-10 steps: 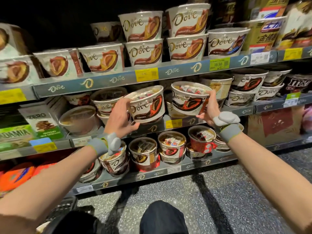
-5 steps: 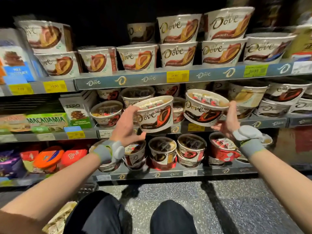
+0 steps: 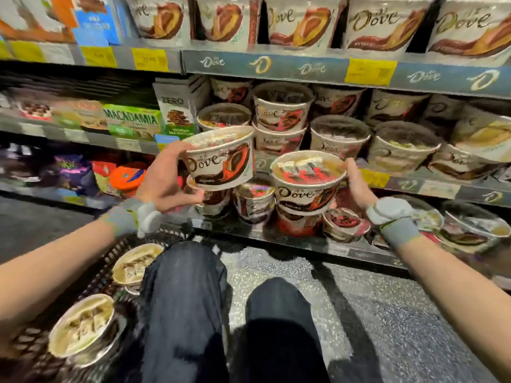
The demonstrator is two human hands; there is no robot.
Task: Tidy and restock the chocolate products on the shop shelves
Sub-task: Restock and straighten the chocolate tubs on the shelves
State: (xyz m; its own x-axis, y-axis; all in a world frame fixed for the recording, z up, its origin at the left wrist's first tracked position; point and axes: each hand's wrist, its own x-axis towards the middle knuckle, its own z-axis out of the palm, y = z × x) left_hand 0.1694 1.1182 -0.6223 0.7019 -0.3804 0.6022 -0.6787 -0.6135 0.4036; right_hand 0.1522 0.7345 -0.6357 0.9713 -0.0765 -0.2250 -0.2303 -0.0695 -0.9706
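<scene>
Change: both tubs have come down and away from the middle shelf since a second ago, and a basket now shows at lower left.
Left tub [image 3: 219, 158]: tipped label-forward, held in the air before the middle shelf's [image 3: 409, 183] front edge.
Left hand [image 3: 163, 181]: clamped on it, thumb at the rim, fingers under the base.
Right tub [image 3: 307, 181]: level, lid up, just right of the first and lower.
Right hand [image 3: 356, 186]: wrapped round its right side.
Likely reason: one tub per hand, labels outward, probably to face them on the bottom shelf [image 3: 345, 248].
Basket [image 3: 110, 261]: by the left knee, holds more tubs [image 3: 83, 327], likely restock.
</scene>
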